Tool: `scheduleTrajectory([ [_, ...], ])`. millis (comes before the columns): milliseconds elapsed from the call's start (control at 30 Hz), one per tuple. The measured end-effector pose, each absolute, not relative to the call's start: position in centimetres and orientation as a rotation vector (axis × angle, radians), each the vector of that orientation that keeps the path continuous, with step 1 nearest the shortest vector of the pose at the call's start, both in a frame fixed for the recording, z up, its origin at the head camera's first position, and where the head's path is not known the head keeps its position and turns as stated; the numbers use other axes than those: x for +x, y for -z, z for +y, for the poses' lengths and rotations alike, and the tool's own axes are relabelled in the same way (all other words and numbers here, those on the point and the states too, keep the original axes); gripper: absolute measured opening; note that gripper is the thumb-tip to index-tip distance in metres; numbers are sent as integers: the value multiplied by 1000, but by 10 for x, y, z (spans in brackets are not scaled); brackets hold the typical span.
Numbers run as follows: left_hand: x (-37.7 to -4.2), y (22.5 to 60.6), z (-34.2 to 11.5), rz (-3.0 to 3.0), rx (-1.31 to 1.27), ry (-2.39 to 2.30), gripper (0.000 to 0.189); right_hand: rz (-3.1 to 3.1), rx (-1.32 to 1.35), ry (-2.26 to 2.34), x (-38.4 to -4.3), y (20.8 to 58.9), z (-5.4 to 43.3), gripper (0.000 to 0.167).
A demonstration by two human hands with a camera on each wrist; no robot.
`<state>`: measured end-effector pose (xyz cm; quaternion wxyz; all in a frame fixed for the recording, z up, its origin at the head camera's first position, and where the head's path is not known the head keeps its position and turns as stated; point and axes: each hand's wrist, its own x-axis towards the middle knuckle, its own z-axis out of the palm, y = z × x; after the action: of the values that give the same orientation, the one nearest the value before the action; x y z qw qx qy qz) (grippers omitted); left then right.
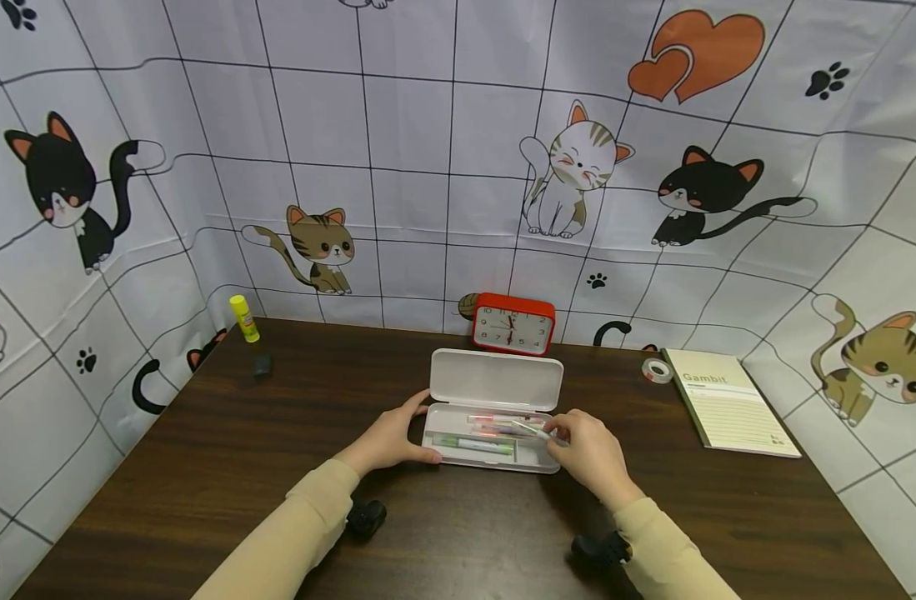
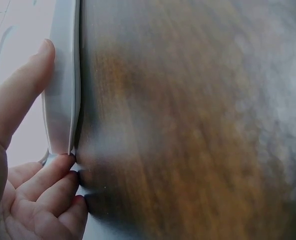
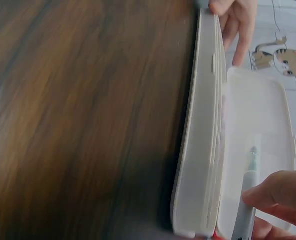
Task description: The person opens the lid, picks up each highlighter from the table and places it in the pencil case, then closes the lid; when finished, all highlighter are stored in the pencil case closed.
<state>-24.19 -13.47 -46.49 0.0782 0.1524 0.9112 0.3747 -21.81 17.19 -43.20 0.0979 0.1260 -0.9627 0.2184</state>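
A white pencil case [image 1: 495, 379] lies open on the table, its lid raised at the back. My left hand [image 1: 390, 435] grips the case's left end, thumb at the front wall and fingers at the side. Over the right part of the case, my right hand [image 1: 588, 450] pinches a slim pen [image 3: 247, 200] between thumb and fingers. That pen has a pale grey barrel and a greenish clear tip end in the right wrist view. Inside the case lie a green-and-white pen [image 1: 476, 445] in the front and a few pink-red pens [image 1: 488, 418] behind it.
Behind the case stands a red clock [image 1: 513, 324]. A tape roll [image 1: 657, 371] and a notepad [image 1: 731, 404] lie at the right. Toward the far left edge are a yellow glue stick [image 1: 244, 318] and a small dark block [image 1: 262, 366]. Cat-patterned sheeting rises behind the table.
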Motion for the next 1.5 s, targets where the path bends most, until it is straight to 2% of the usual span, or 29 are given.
scheduleTrajectory([
  [967,-241,461,-134,2731,442,-1112,106,-2781,730,-630,-222,436,102,10],
  [1500,-241,463,-134,2725,430,-1091,107,-2777,684,-683,-220,434,109,6],
])
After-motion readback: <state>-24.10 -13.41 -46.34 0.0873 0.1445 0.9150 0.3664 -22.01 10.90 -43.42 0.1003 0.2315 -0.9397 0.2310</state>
